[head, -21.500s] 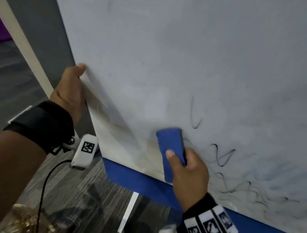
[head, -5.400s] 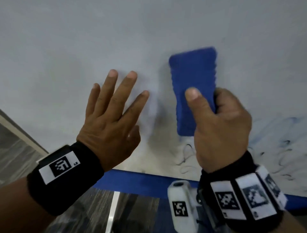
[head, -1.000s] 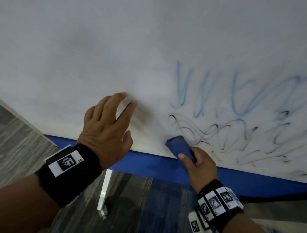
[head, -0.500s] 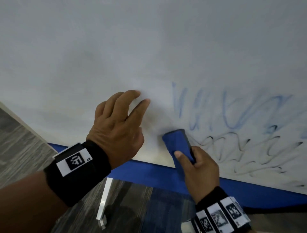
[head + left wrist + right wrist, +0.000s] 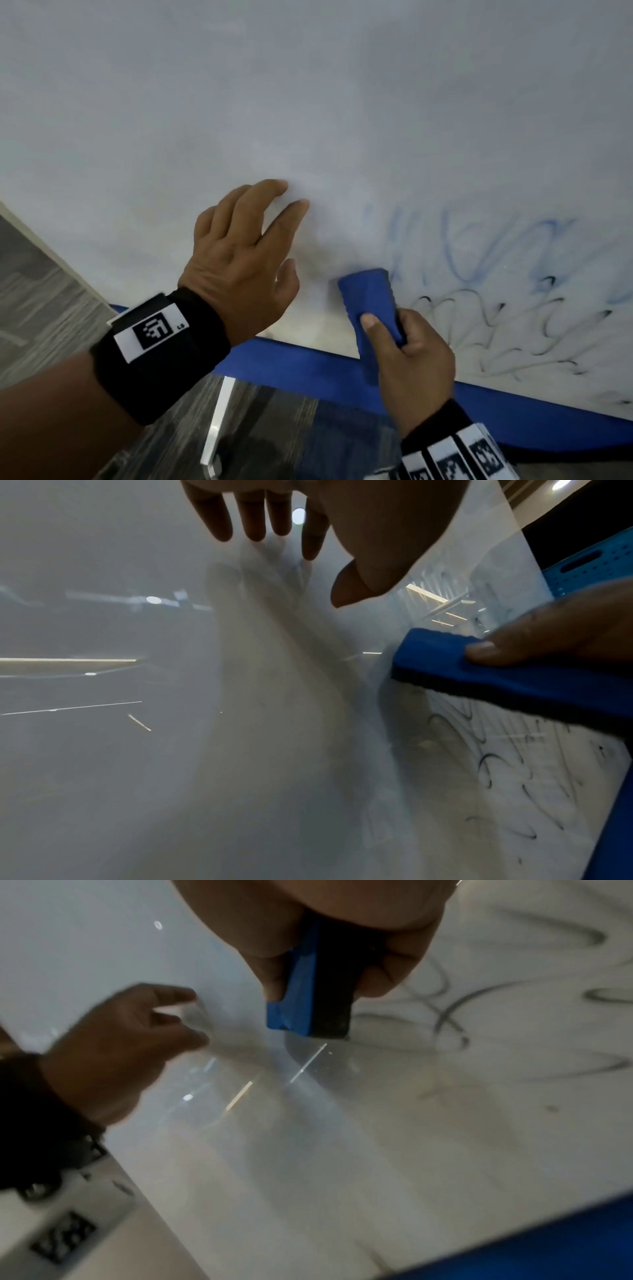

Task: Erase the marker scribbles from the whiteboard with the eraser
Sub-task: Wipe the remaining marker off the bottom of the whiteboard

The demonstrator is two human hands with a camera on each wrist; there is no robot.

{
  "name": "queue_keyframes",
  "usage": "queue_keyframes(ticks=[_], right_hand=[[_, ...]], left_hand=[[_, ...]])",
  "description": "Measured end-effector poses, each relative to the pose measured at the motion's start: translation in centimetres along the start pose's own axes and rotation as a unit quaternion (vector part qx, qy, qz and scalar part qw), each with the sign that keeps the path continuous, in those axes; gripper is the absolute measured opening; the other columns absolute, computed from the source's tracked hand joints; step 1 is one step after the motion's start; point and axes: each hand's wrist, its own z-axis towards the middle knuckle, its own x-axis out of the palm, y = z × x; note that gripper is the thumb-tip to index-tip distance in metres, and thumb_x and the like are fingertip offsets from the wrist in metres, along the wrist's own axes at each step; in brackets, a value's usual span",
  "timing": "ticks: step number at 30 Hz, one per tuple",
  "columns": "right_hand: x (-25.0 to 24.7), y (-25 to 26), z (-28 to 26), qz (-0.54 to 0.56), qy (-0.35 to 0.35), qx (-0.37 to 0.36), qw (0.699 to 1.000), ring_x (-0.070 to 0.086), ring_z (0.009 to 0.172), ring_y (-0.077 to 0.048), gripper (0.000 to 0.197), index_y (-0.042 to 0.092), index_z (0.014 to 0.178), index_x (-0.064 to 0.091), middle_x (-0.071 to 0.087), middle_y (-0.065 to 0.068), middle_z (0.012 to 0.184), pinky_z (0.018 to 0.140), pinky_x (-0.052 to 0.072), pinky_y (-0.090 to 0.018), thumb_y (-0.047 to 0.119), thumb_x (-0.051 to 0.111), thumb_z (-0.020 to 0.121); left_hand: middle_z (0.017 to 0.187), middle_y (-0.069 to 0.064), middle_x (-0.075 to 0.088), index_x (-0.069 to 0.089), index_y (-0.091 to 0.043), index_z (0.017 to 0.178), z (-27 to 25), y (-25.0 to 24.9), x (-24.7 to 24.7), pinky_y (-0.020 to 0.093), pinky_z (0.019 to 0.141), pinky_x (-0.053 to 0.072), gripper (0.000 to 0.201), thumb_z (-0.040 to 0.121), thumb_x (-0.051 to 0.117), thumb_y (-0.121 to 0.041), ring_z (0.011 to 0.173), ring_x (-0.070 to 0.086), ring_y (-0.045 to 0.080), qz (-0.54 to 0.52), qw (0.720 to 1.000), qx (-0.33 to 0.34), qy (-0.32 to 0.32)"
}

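My right hand (image 5: 407, 349) grips the blue eraser (image 5: 371, 301) with thumb on top and holds it against the whiteboard (image 5: 308, 102) near its lower edge. Black marker scribbles (image 5: 513, 329) run to the right of the eraser, and fainter blue scribbles (image 5: 479, 246) lie above them. My left hand (image 5: 246, 253) rests on the board just left of the eraser, its fingertips (image 5: 253, 531) touching the surface. In the right wrist view the eraser (image 5: 308, 996) shows its dark felt side facing the black scribbles (image 5: 452, 1010).
A blue strip (image 5: 308, 370) runs along the board's bottom edge. Below it are grey and blue carpet (image 5: 291, 438) and a white stand leg (image 5: 217, 425). The board's left edge (image 5: 54, 260) slants down at the far left.
Over the last second the eraser and my right hand have moved up from the board's bottom edge. My left hand has shifted a little up and right with the view.
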Motion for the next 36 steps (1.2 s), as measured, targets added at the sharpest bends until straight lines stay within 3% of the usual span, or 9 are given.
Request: queue_keyframes(ticks=[7, 12, 14, 19, 21, 27, 31, 34, 36], right_hand=[[-1.3, 9.2, 5.0, 0.084, -0.062, -0.114, 0.988, 0.049, 0.060, -0.008, 0.037, 0.024, 0.064, 0.045, 0.047, 0.008, 0.058, 0.053, 0.035, -0.013, 0.049, 0.060, 0.086], [-1.3, 0.0, 0.8, 0.038, -0.008, 0.002, 0.999, 0.050, 0.062, -0.006, 0.044, 0.028, 0.064, 0.045, 0.051, 0.008, 0.061, 0.055, 0.034, -0.014, 0.067, 0.054, 0.082], [-0.9, -3.0, -0.7, 0.024, 0.026, 0.047, 0.998, 0.050, 0.061, -0.011, 0.052, 0.025, 0.060, 0.042, 0.048, 0.005, 0.059, 0.055, 0.035, -0.025, 0.074, 0.052, 0.077], [-3.5, 3.8, 3.5, 0.081, -0.035, -0.050, 0.995, 0.049, 0.059, -0.009, 0.038, 0.017, 0.064, 0.050, 0.051, 0.002, 0.058, 0.052, 0.036, -0.016, 0.044, 0.067, 0.086], [-4.6, 5.5, 5.3, 0.116, -0.056, -0.095, 0.987, 0.049, 0.059, -0.009, 0.036, 0.017, 0.067, 0.052, 0.052, 0.001, 0.060, 0.052, 0.037, -0.015, 0.044, 0.066, 0.086], [-2.5, -3.1, 0.4, 0.001, 0.047, -0.002, 0.999, 0.048, 0.061, -0.010, 0.037, 0.030, 0.061, 0.040, 0.049, 0.008, 0.061, 0.055, 0.033, -0.018, 0.046, 0.064, 0.085], [-3.2, 1.4, 2.3, 0.020, -0.020, -0.047, 0.998, 0.047, 0.057, -0.004, 0.042, 0.022, 0.059, 0.042, 0.050, 0.007, 0.059, 0.053, 0.033, -0.011, 0.043, 0.067, 0.085], [-4.7, 6.4, 5.3, 0.087, -0.087, -0.115, 0.986, 0.046, 0.055, -0.001, 0.037, 0.025, 0.062, 0.043, 0.047, 0.011, 0.055, 0.052, 0.032, -0.010, 0.041, 0.065, 0.087], [-4.3, 5.9, 5.3, 0.092, -0.090, -0.126, 0.984, 0.048, 0.056, 0.001, 0.034, 0.029, 0.064, 0.044, 0.049, 0.014, 0.056, 0.053, 0.032, -0.009, 0.039, 0.064, 0.089]], left_hand=[[0.144, 0.022, 0.047, 0.060, -0.006, 0.137, 0.0, -0.7, -0.1, 0.051, 0.095, 0.038, 0.064, 0.077, 0.067, -0.027, 0.127, 0.046, 0.044, -0.001, 1.000, -0.022, 0.008], [0.144, 0.018, 0.045, 0.061, -0.008, 0.136, 0.5, -1.5, -0.1, 0.051, 0.095, 0.040, 0.064, 0.075, 0.068, -0.026, 0.124, 0.052, 0.044, 0.002, 1.000, -0.018, -0.014], [0.145, 0.016, 0.041, 0.058, -0.010, 0.137, 0.6, -1.8, -0.1, 0.052, 0.096, 0.040, 0.065, 0.075, 0.068, -0.026, 0.122, 0.053, 0.046, 0.000, 1.000, -0.024, -0.014], [0.149, 0.024, 0.041, 0.055, -0.008, 0.142, 0.2, -3.0, 0.4, 0.055, 0.101, 0.040, 0.070, 0.076, 0.068, -0.027, 0.130, 0.044, 0.046, -0.004, 0.999, -0.054, -0.003], [0.150, 0.025, 0.041, 0.055, -0.006, 0.143, 0.1, -3.5, 0.6, 0.057, 0.103, 0.040, 0.071, 0.077, 0.068, -0.027, 0.135, 0.040, 0.045, -0.014, 0.998, -0.065, -0.003], [0.151, 0.019, 0.034, 0.054, -0.007, 0.143, 0.0, -3.5, 0.7, 0.056, 0.104, 0.038, 0.071, 0.076, 0.067, -0.027, 0.133, 0.045, 0.046, -0.011, 0.998, -0.062, -0.008], [0.154, 0.022, 0.035, 0.050, -0.009, 0.147, -0.4, -2.7, 0.9, 0.056, 0.107, 0.036, 0.077, 0.074, 0.071, -0.025, 0.141, 0.037, 0.044, -0.005, 0.999, -0.040, -0.004], [0.156, 0.026, 0.035, 0.049, -0.008, 0.148, -0.7, -2.3, 1.2, 0.058, 0.109, 0.036, 0.079, 0.075, 0.070, -0.025, 0.143, 0.034, 0.046, -0.006, 1.000, -0.019, -0.001], [0.156, 0.028, 0.036, 0.050, -0.007, 0.148, -0.8, -2.2, 1.5, 0.059, 0.109, 0.037, 0.078, 0.075, 0.069, -0.025, 0.143, 0.036, 0.048, -0.009, 1.000, -0.010, -0.007]])
